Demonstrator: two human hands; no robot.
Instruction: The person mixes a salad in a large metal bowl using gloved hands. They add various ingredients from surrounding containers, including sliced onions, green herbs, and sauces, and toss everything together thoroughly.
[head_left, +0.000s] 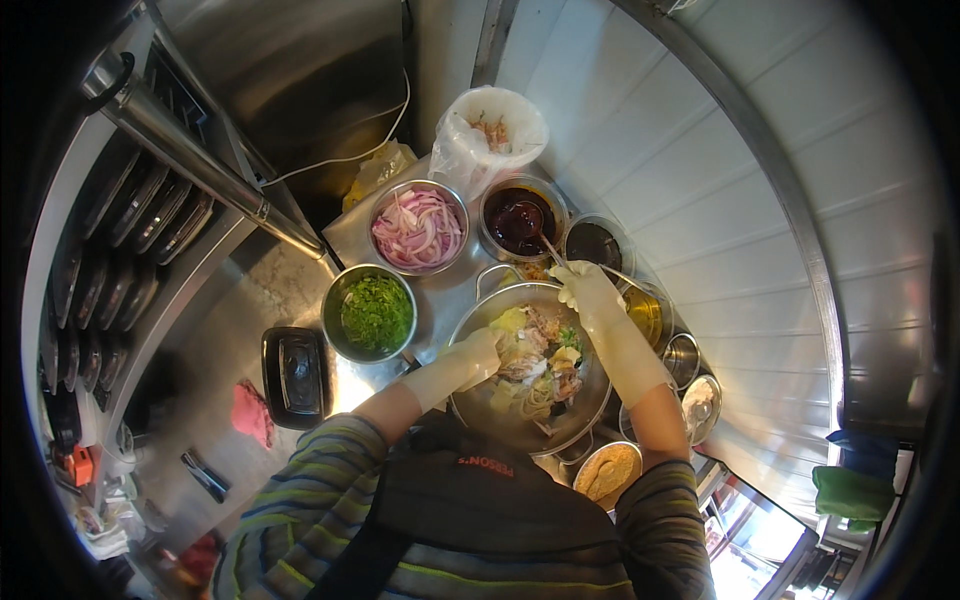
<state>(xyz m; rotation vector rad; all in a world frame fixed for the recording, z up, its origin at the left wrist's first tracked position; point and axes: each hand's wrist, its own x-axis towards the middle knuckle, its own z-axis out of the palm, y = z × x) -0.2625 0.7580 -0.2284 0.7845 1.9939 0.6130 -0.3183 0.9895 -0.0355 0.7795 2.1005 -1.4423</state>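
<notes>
A wide two-handled metal bowl (592, 405) stands before me with a mix of sliced food, greens and white powder (534, 367). My left hand (476, 358), in a pale glove, reaches over the bowl's left side at the food; its fingertips are partly hidden, so I cannot tell whether it grips any. My gloved right hand (585, 289) is closed on the handle of a metal ladle (553, 253), whose bowl lies in dark red sauce in a clear tub (491, 238). Sliced red onion (418, 229) fills a steel bowl at the upper left, and chopped green herbs (376, 313) fill another below it.
A bag-lined bin (525, 146) stands behind the sauce. Along the right wall are a dark liquid tub (596, 244), a yellow oil container (643, 315) and a bowl of tan powder (609, 472). A black plastic tray (295, 379) and pink cloth (252, 414) lie left.
</notes>
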